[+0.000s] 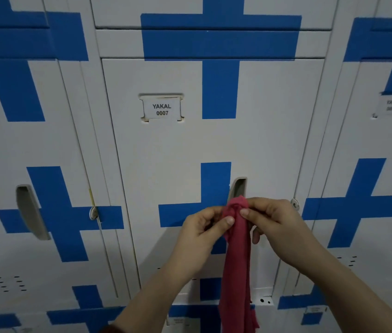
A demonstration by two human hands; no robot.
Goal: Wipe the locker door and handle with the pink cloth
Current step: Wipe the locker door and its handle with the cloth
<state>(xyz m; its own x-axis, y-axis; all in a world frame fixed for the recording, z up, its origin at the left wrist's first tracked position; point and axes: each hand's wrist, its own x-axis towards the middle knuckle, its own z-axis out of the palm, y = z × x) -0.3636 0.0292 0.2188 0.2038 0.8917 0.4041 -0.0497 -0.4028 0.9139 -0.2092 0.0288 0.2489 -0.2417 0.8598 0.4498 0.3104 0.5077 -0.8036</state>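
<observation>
Bunched into a long strip, the pink cloth [237, 260] is held up in front of the locker door [166, 152], and its loose end is left hanging down between the forearms at the bottom of the view. Its top is gathered into a small wad, which is pinched from both sides. It is gripped by the thumb and curled fingers of the left hand [199, 234] on one side. On the other it is pinched by the thumb and forefinger of the right hand [276, 227], whose other fingers are loosely bent.

The wad is held just below the visible part of the handle [238, 188], a grey recessed grip whose lower part is hidden behind the cloth. Whether the cloth touches it cannot be told. A blue cross [215, 183] is marked on the door just left of the handle. Well above and left of the handle, a label [162, 109] reading YAKAL 0007 is slotted into a holder. A small metal latch [294, 204] is fixed right of the handle, at the door's edge. Far left of the handle, a second grey grip [30, 212] is seen on the neighbouring door.
</observation>
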